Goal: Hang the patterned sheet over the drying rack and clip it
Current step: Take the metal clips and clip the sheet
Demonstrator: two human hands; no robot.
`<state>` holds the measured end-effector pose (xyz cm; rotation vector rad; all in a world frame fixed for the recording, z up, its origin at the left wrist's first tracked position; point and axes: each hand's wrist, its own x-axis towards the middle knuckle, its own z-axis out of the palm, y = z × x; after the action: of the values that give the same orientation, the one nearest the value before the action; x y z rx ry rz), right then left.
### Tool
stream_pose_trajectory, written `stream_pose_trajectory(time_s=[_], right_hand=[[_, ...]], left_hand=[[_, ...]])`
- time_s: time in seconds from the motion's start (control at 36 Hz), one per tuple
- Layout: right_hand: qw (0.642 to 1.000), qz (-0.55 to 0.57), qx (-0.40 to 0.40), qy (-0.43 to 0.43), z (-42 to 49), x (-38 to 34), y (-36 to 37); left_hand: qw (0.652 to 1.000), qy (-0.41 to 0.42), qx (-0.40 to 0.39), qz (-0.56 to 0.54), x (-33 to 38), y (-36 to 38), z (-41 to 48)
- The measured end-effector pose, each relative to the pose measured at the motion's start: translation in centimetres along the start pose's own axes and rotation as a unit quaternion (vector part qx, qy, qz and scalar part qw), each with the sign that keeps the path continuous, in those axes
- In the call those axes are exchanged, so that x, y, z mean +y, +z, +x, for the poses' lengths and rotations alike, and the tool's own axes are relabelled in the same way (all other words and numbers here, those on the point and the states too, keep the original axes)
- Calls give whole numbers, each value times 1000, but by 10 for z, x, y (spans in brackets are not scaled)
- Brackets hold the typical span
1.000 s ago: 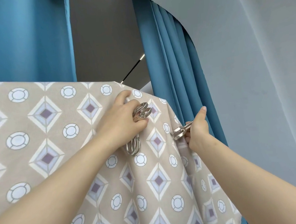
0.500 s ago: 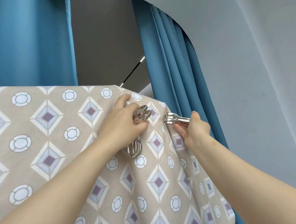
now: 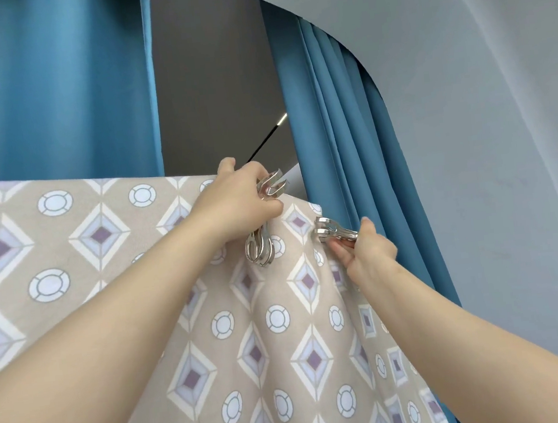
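Two bare forearms [image 3: 118,338], no sleeves

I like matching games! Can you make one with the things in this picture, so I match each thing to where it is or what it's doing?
Things:
1. sheet
2. curtain
3. left hand
4. right hand

Places or states:
A. hangs blue behind the sheet
B. holds one metal clip at the sheet's right edge
C. draped over the top, patterned with diamonds and circles
D. at the sheet's top corner, holding a bunch of clips

Pairs: 1-C, 2-A, 3-D, 4-B
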<state>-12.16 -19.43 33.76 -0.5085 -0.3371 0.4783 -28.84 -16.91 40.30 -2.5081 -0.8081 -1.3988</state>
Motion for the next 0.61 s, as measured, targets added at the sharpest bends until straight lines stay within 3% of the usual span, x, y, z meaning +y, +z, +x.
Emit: stream_pose_trajectory(time_s=[0.14, 0.31, 0.53, 0.61], right_hand=[[1000, 9, 8, 9, 11, 9, 5], [999, 31, 11, 1, 16, 24, 8], [999, 31, 33, -10, 20, 27, 5], [999, 20, 27, -13, 16, 26, 8]], left_hand=[[997, -42, -40, 55, -4, -20, 18], [981, -108, -159, 26, -24, -28, 30], [982, -85, -38, 161, -30, -11, 20], [983, -84, 9, 163, -32, -3, 16]])
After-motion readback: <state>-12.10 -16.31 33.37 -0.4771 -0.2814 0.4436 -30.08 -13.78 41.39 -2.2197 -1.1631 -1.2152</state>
